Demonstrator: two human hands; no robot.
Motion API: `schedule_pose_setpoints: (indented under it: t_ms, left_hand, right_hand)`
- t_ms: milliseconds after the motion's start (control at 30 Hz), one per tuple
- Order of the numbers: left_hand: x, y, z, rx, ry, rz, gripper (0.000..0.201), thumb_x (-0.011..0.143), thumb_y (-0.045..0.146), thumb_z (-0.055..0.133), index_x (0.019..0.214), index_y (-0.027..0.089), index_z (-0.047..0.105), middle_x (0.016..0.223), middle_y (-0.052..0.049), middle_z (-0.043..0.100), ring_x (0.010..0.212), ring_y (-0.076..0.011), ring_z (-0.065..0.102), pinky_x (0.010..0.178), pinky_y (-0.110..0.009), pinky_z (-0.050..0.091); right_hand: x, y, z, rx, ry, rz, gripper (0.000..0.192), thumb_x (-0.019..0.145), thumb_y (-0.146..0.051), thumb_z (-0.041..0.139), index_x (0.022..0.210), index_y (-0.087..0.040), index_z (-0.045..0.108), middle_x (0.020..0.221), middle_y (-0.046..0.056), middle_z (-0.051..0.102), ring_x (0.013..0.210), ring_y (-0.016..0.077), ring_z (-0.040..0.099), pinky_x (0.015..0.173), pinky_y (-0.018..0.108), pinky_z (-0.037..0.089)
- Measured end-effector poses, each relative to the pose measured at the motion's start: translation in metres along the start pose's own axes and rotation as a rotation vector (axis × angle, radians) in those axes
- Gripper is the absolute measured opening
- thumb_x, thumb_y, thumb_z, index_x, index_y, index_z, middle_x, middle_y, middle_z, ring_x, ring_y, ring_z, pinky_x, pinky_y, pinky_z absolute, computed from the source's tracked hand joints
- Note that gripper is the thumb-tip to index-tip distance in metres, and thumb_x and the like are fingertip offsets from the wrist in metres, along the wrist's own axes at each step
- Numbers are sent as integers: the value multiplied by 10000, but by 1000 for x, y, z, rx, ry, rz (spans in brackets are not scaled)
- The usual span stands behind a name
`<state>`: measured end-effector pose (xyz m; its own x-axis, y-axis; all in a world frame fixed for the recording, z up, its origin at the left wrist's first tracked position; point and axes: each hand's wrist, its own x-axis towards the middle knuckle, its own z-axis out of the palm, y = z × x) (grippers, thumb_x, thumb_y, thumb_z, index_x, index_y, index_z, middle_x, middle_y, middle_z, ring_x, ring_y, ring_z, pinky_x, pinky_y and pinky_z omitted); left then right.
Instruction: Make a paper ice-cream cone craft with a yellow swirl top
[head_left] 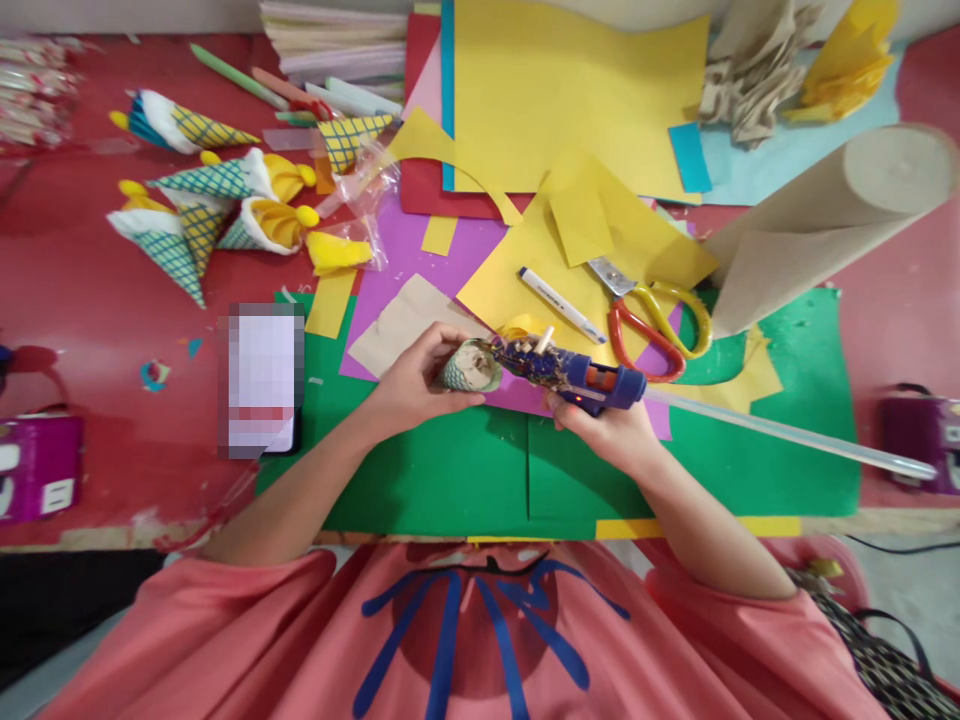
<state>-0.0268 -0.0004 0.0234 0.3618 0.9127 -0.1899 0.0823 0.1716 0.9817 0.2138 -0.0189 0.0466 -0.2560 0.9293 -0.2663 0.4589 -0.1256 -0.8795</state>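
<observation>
My left hand (425,375) is closed around a small paper cone (469,368) with a crosshatched outside, its open mouth turned up toward me. In my right hand (607,428) is a blue hot glue gun (585,378) with a glowing red light. The gun's tip is at the rim of the cone; whether it touches, I cannot tell. A long clear glue stick (795,432) sticks out from the back of the gun. Just beyond lie a marker pen (562,305) and scissors (652,320) with red and yellow handles.
Finished-looking cones (187,220) with white rims and yellow stuffing lie at the upper left, near a phone (262,375). Yellow sheets (577,90) cover the back. A roll of brown paper (832,220) stands at right. Green sheet (450,470) lies under my hands.
</observation>
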Motion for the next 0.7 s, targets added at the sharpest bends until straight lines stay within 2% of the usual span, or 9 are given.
schedule_pose_setpoints:
  t_ms: [300,533,700]
  left_hand:
    - [1,-2,-2,76,87,61,538,644,339,827,1007,236,443,923,7,612,752,-110,631,626,-194,545]
    - [1,-1,-2,149,138,119,536,657,349,813,1012,242,426,867,21,588,772,-135,643,602,-212,549]
    - [0,3,-2,135,131,146,480,720,372,763,1034,237,426,879,5,594,751,-126,636,616,-222,540]
  right_hand:
    - [1,0,0,4,22,-23,120,731,-271,548,653,-179,550,546,-13,554,497,115,504,483,244,385]
    - [3,1,1,15,32,-33,136,736,-277,545,643,-179,547,543,-17,541,487,109,494,476,243,379]
    - [4,-2,0,56,43,-42,125,729,-234,553,616,-182,535,528,-28,529,467,96,483,458,234,368]
